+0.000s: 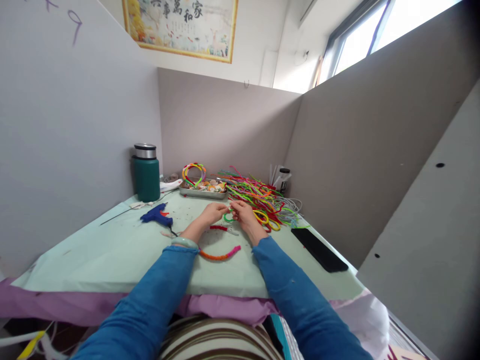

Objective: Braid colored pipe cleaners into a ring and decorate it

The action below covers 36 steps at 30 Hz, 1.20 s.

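Both hands meet over the middle of the table, fingertips pinched close together. A green pipe cleaner (227, 218) curls down between them, with a small red bit at the fingertips. My left hand (214, 214) is closed at its tip; what exactly it pinches is too small to make out. My right hand (243, 212) is closed on the green pipe cleaner. Just below the hands lies a short red fuzzy piece (218, 228) with a greyish end. Nearer to me, a curved headband wrapped in orange and pink (221, 257) rests on the cloth, partly behind my left wrist.
A blue glue gun (157, 215) lies left, near a green bottle (147, 172). Behind are a metal tray (204, 194) of small pieces, colourful wrapped hoops (194, 174) and a heap of pipe cleaners (251, 189). A black phone-like slab (318, 249) lies right. Grey partitions enclose the table.
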Each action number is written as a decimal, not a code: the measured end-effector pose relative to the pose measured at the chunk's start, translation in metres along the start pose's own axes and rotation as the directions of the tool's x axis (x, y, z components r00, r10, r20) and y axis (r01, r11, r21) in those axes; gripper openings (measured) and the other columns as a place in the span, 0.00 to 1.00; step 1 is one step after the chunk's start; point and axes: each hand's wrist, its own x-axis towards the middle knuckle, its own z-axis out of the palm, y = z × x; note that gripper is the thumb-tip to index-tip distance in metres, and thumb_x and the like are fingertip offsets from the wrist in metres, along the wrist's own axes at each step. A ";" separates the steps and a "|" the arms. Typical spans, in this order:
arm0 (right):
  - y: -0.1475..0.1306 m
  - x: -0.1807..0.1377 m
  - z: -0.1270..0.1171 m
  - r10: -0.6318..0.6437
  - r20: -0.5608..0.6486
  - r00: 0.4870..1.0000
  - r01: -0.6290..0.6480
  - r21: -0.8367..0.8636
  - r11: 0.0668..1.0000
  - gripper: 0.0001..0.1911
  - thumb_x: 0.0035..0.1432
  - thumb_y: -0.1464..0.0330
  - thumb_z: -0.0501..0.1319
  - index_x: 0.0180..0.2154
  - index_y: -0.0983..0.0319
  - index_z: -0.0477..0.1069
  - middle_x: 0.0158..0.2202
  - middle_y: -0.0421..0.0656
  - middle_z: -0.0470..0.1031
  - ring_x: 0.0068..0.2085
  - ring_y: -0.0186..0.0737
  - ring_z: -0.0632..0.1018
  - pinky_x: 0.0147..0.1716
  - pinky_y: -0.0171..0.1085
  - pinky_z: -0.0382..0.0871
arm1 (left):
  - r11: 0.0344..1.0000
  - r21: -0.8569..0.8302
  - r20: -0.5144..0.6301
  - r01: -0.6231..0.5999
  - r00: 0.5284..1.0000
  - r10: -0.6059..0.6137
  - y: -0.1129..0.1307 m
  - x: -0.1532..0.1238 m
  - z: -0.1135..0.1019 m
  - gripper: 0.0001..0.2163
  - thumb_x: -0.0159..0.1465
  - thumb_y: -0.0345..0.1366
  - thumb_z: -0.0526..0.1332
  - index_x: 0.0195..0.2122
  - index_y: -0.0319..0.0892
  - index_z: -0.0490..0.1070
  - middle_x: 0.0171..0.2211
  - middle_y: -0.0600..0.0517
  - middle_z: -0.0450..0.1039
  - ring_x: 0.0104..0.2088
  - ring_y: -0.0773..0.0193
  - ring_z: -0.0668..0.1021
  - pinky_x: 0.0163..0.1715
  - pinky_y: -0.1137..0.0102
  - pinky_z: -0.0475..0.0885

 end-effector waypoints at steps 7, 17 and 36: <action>0.002 0.000 0.003 -0.101 -0.101 0.990 0.087 -0.135 0.987 0.12 0.42 0.60 0.65 0.24 0.62 0.69 0.17 0.35 0.66 0.17 0.28 0.62 0.16 0.30 0.52 | 0.995 -0.081 0.036 0.055 0.998 -0.052 0.000 0.000 -0.003 0.21 0.57 0.49 0.53 0.33 0.35 0.75 0.13 0.58 0.54 0.18 0.70 0.58 0.20 0.74 0.53; -0.008 -0.004 0.003 0.059 -0.049 0.997 -0.053 0.110 0.992 0.10 0.39 0.64 0.65 0.23 0.62 0.67 0.20 0.36 0.68 0.18 0.28 0.65 0.15 0.29 0.53 | 0.990 -0.139 0.089 0.038 0.996 -0.025 0.009 -0.006 -0.003 0.21 0.55 0.53 0.55 0.26 0.37 0.70 0.14 0.59 0.54 0.18 0.72 0.57 0.19 0.74 0.52; 0.004 -0.004 0.013 -0.119 0.043 0.992 0.126 -0.201 0.972 0.16 0.46 0.56 0.64 0.22 0.63 0.69 0.16 0.36 0.65 0.16 0.27 0.61 0.15 0.31 0.51 | 0.984 0.177 -0.064 -0.006 0.998 0.017 -0.004 0.005 -0.008 0.20 0.61 0.46 0.50 0.32 0.37 0.77 0.20 0.53 0.69 0.24 0.67 0.67 0.24 0.74 0.58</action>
